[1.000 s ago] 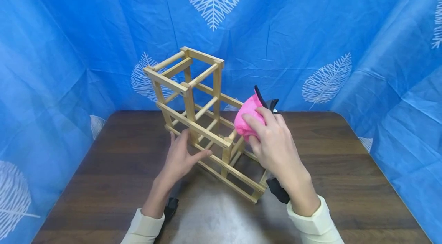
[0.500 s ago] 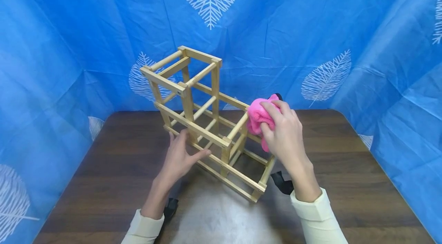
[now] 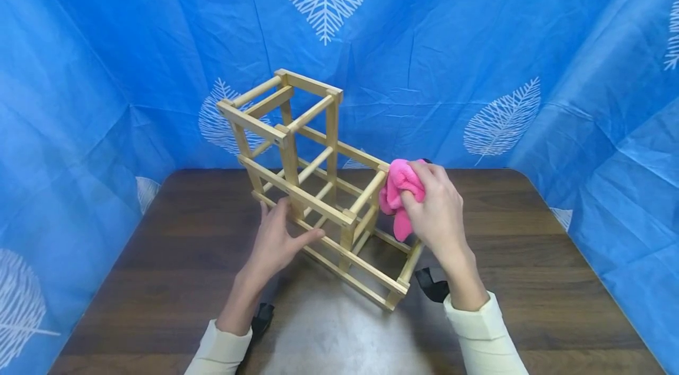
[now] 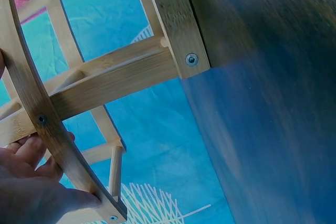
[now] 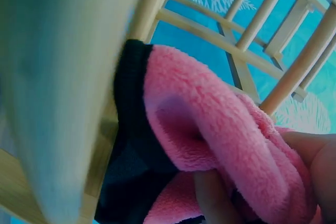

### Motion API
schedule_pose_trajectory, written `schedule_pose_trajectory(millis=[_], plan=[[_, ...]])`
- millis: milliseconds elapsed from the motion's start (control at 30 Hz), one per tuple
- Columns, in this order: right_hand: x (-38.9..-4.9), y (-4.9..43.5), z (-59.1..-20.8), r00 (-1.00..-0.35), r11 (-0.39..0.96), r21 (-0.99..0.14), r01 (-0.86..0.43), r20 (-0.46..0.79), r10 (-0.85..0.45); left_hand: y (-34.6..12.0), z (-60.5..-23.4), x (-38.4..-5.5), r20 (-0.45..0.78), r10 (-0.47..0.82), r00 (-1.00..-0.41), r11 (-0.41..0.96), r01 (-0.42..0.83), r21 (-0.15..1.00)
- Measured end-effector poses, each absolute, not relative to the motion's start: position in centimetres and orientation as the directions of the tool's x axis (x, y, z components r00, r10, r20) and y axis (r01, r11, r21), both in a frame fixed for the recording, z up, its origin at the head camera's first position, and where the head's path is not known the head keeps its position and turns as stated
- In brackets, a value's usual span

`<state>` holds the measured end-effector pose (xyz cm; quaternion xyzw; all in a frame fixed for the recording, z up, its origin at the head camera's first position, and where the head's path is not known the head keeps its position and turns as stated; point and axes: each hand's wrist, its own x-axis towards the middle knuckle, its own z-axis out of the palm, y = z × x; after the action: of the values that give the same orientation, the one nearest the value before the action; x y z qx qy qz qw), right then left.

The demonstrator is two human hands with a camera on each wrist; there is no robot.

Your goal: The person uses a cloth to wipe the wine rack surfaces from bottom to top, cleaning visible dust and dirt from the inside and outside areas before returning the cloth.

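A stepped rack of pale wooden slats and dowels [image 3: 318, 204] stands at an angle on the table, its taller end to the left. My left hand [image 3: 276, 239] grips a lower front rail, the thumb lying along it and the fingers behind; the left wrist view shows fingers [image 4: 32, 150] curled behind a slat. A pink fluffy cloth [image 3: 403, 183] with black edging is bunched in my right hand [image 3: 439, 216], pinched between thumb and fingers. It touches the rack's right side, at the far end of the middle step's dowel. The cloth hides that corner's post.
Dark wood-grain table [image 3: 530, 280] lies under and around the rack. A blue curtain [image 3: 424, 39] with white leaf prints hangs behind and at both sides. Black straps [image 3: 432, 286] show by the wrists.
My right hand has moved the cloth rightward and slightly down, from above the middle step's dowel to its far right end. The left hand and rack stay put.
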<state>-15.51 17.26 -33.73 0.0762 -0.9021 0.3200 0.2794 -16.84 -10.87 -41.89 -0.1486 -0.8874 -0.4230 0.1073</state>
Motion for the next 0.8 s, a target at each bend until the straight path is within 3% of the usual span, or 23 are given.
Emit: schedule_pose_trajectory(millis=[233,533,800], plan=[[-15.2,16.8,-34.7,-0.855,0.829,-0.471,-0.300,0.519,-0.015,-10.9,-41.8,-16.9,0.319,0.173,-0.932,0.602,0.357,0.714],[-14.5,15.6,-34.7,-0.850,0.918,-0.263,-0.298,0.511,-0.129,-11.0,-41.7,-16.8,0.318,0.178,-0.931,0.607,0.358,0.709],[-13.7,15.5,-34.8,-0.910,0.923,-0.273,-0.270,0.387,-0.151,-10.9,-41.7,-16.8,0.326,0.189,-0.926,0.610,0.371,0.700]])
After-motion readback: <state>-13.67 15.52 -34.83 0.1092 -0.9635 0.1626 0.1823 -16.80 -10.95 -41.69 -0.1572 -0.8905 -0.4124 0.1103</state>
